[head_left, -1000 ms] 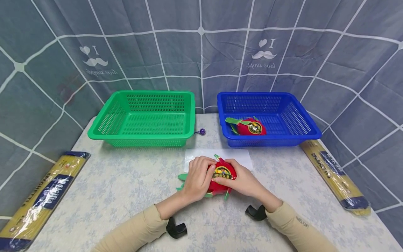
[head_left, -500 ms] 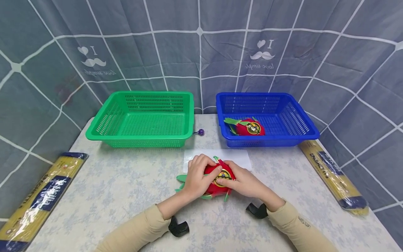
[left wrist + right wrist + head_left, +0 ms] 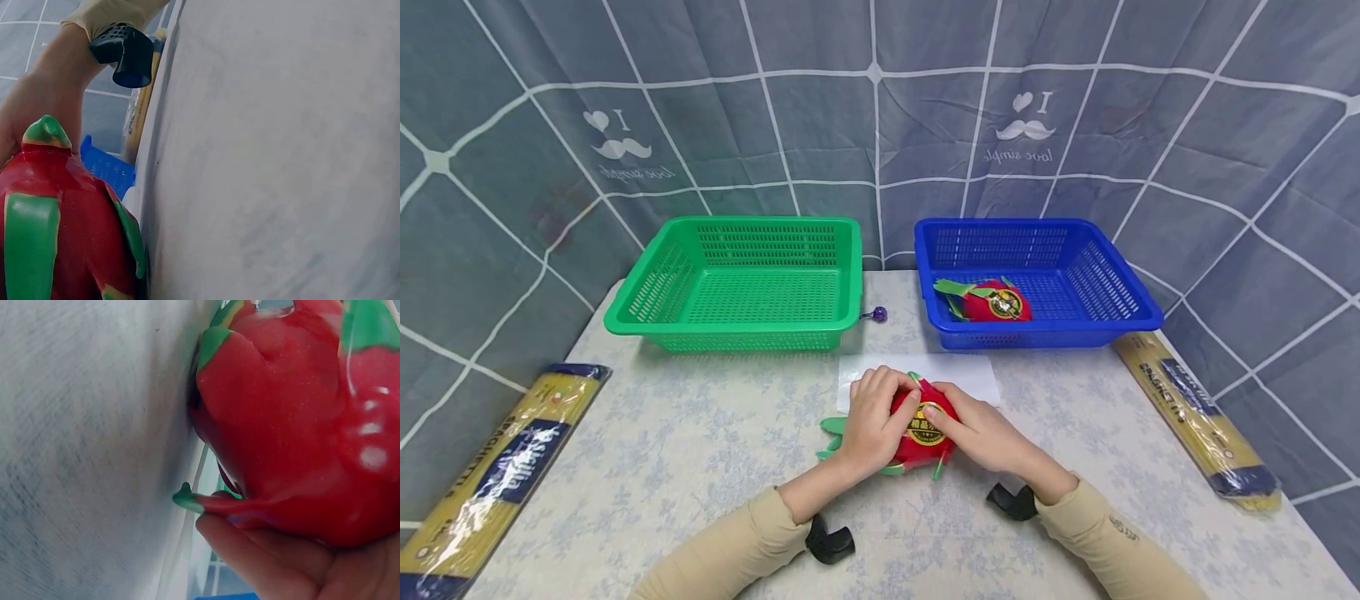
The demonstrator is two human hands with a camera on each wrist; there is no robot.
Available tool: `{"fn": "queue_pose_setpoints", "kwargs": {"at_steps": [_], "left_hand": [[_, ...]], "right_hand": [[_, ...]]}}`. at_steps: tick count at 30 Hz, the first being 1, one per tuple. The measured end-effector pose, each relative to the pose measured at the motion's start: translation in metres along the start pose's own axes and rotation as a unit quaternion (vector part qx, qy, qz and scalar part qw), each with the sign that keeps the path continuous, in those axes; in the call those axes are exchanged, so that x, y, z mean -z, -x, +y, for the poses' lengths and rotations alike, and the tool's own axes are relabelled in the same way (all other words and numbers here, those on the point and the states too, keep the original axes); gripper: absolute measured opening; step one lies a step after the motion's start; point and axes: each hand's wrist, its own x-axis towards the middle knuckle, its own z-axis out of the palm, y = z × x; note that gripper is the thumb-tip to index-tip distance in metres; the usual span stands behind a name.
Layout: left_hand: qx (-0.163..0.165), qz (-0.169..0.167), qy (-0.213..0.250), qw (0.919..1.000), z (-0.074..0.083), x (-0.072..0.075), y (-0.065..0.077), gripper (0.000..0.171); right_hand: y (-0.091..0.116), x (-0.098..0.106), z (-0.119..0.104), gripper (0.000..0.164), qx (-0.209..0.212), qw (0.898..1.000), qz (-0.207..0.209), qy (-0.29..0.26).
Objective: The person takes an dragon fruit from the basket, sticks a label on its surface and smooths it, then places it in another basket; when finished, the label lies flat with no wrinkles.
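Note:
A red dragon fruit (image 3: 912, 457) with green-tipped scales lies on the table in front of me, a round black-and-gold sticker (image 3: 925, 429) on its upper side. My left hand (image 3: 868, 427) grips its left side, the thumb lying on top by the sticker. From the right, my right hand (image 3: 985, 429) holds the fruit, with its thumb on the sticker's upper edge. In the right wrist view, fingers (image 3: 250, 550) support the fruit near a green-tipped scale. The left wrist view shows the red skin (image 3: 75, 231) close up. Behind it lies a white sheet (image 3: 973, 377), partly covered by my hands.
A green basket (image 3: 737, 327) stands back left, a blue basket (image 3: 1052, 340) back right with another stickered dragon fruit (image 3: 981, 307) inside. A purple-wrapped lollipop (image 3: 878, 314) lies between them. Spaghetti packs lie at left (image 3: 512, 467) and right (image 3: 1198, 417). A grey curtain (image 3: 880, 125) hangs behind.
My right thumb has shifted up across the sticker, baring more of its lower part. My left thumb has drawn back off the sticker. The fruit stays in place between both hands.

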Motion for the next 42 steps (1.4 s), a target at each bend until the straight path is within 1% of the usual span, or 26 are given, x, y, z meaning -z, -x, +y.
{"fn": "queue_pose_setpoints", "kwargs": {"at_steps": [4, 7, 12, 15, 20, 23, 25, 28, 31, 33, 35, 38, 42], "left_hand": [[-0.012, 0.002, -0.005, 0.9999, -0.001, 0.0, 0.0, 0.011], [-0.021, 0.002, -0.01, 0.9997, -0.003, 0.0, 0.001, 0.013], [-0.042, -0.008, -0.03, 0.9987, -0.01, 0.002, 0.004, 0.016], [-0.056, -0.02, -0.038, 0.9975, -0.014, 0.004, 0.005, 0.019], [-0.071, -0.039, -0.037, 0.996, -0.017, 0.005, 0.006, 0.038], [-0.078, -0.043, -0.048, 0.9949, -0.018, 0.005, 0.007, 0.051], [-0.084, -0.041, -0.057, 0.994, -0.019, 0.004, 0.008, 0.057], [-0.094, -0.036, -0.067, 0.9926, -0.019, 0.004, 0.009, 0.063], [-0.098, -0.035, -0.071, 0.992, -0.02, 0.004, 0.009, 0.067], [-0.099, -0.035, -0.073, 0.9918, -0.02, 0.003, 0.009, 0.068], [-0.104, -0.036, -0.074, 0.9912, -0.021, 0.003, 0.009, 0.07], [-0.106, -0.043, -0.061, 0.9916, -0.021, 0.004, 0.009, 0.07], [-0.107, -0.061, -0.023, 0.9921, -0.023, 0.008, 0.007, 0.067]], "right_hand": [[0.0, -0.002, -0.003, 0.048, -0.025, 1.0, 0.018, -0.007], [0.001, -0.006, -0.006, 0.045, -0.043, 0.998, 0.041, -0.012], [0.002, -0.013, -0.008, 0.043, -0.041, 0.996, 0.084, -0.006], [0.002, -0.016, -0.006, 0.041, -0.033, 0.994, 0.1, 0.002], [0.001, -0.017, -0.004, 0.037, -0.022, 0.992, 0.122, 0.001], [0.0, -0.016, -0.003, 0.037, -0.025, 0.991, 0.132, -0.008], [0.0, -0.016, -0.002, 0.037, -0.027, 0.991, 0.131, -0.014], [-0.001, -0.014, 0.0, 0.037, -0.027, 0.993, 0.116, -0.022], [-0.002, -0.012, 0.003, 0.038, -0.021, 0.996, 0.082, -0.024], [-0.003, -0.01, 0.005, 0.044, -0.019, 0.998, 0.053, -0.033], [-0.003, -0.007, 0.008, 0.054, -0.015, 0.999, 0.025, -0.045], [-0.004, -0.004, 0.013, 0.063, -0.005, 0.998, -0.01, -0.064], [-0.004, 0.002, 0.02, 0.059, 0.026, 0.996, -0.046, -0.068]]}}
